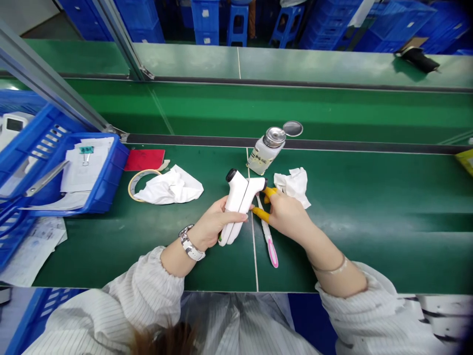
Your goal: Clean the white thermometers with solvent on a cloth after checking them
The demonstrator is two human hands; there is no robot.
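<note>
Head view: the left hand (212, 224) is wrapped around the handle of a white thermometer (238, 199). The right hand (288, 214) pinches its head with yellow-capped fingers (261, 213); a bottle (266, 149) stands just beyond, a brush (269, 239) lies nearer.

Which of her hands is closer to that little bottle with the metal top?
Right. The right hand sits just below the bottle, fingertips at the white device. The left hand grips the device's handle, lower and further left.

Green table (369, 207); blue basket (107, 182) with papers far left; tape roll (137, 181), white cloth (172, 187), solvent bottle (266, 150) centre.
</note>
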